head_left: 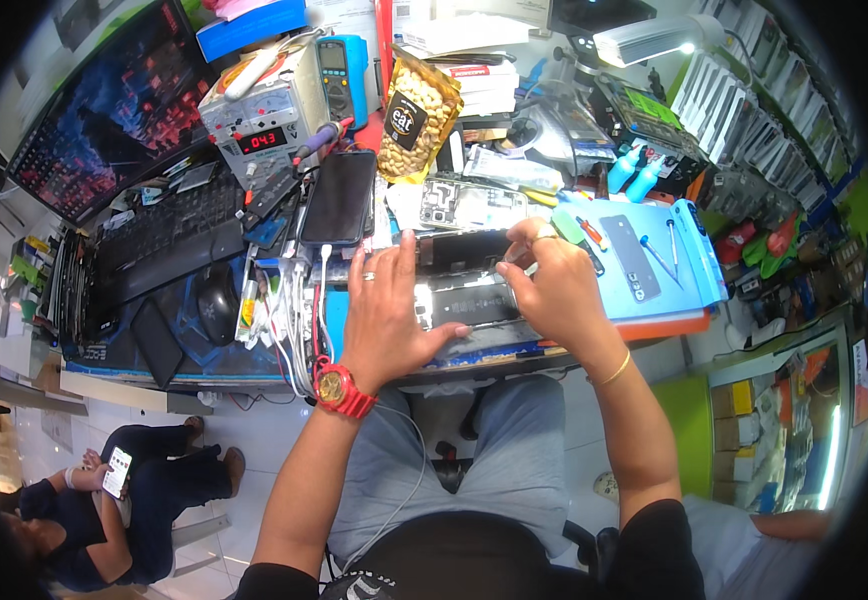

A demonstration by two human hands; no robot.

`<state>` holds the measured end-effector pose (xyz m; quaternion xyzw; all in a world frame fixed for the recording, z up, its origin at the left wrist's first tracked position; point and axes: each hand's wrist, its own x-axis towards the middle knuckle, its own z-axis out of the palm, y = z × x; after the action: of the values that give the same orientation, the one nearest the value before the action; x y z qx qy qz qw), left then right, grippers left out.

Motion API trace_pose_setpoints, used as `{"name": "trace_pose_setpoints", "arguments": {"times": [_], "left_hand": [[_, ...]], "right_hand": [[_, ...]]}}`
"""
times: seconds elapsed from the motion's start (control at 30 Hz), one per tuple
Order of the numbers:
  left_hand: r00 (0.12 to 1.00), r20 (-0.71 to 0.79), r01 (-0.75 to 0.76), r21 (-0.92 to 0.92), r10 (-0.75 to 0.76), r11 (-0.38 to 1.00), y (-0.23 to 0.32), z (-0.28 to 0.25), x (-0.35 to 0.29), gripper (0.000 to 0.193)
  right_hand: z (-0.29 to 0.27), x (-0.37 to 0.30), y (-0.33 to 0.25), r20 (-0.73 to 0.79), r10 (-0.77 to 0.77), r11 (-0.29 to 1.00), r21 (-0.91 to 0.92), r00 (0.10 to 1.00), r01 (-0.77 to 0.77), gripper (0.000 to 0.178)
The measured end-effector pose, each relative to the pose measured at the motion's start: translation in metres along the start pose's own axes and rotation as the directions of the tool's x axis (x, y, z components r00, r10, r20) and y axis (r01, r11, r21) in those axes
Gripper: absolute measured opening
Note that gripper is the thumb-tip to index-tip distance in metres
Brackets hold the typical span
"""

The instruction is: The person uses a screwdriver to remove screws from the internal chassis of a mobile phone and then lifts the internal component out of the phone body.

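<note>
An opened smartphone lies on the bench in front of me, its black battery and bare inside facing up. Just beyond it is a dark screen panel, close along its far edge. My left hand rests at the phone's left end with fingers stretched out, the thumb lying along the near edge. Over the right end of phone and panel, my right hand has thumb and forefinger pinched together. Whatever sits between those fingertips is too small or hidden to name.
A blue mat at the right carries a phone back and screwdrivers. Left of my hands, a phone stands on a white cable. Behind are a power supply, a multimeter and a nut pouch. Someone sits lower left.
</note>
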<state>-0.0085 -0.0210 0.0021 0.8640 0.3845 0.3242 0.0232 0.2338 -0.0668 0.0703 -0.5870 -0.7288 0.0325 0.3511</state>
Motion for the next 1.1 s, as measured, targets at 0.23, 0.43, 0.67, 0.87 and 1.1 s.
{"name": "trace_pose_setpoints", "arguments": {"times": [0.23, 0.43, 0.67, 0.87, 1.1], "left_hand": [[1.000, -0.019, -0.021, -0.031, 0.021, 0.999, 0.001, 0.000, 0.001, 0.145], [0.999, -0.032, -0.017, -0.034, 0.016, 0.999, 0.002, -0.001, 0.001, 0.138], [0.999, -0.033, -0.017, -0.032, 0.016, 0.999, 0.003, -0.001, 0.002, 0.138], [0.999, -0.035, -0.017, -0.021, 0.016, 1.000, 0.003, -0.001, 0.001, 0.138], [0.998, -0.049, -0.033, -0.017, 0.032, 0.999, 0.002, -0.001, 0.001, 0.139]], "right_hand": [[-0.040, -0.035, 0.014, -0.226, 0.240, 0.931, 0.329, 0.944, -0.158, 0.022], [-0.057, -0.078, 0.036, -0.154, 0.442, 0.858, 0.361, 0.884, -0.366, 0.014], [-0.033, -0.090, 0.034, -0.145, 0.280, 0.957, -0.042, 0.949, -0.288, 0.015], [-0.028, -0.083, 0.032, -0.031, 0.272, 0.951, -0.146, 0.962, -0.274, 0.024], [-0.043, -0.061, 0.028, 0.265, 0.332, 0.940, -0.171, 0.905, -0.295, 0.041]]}}
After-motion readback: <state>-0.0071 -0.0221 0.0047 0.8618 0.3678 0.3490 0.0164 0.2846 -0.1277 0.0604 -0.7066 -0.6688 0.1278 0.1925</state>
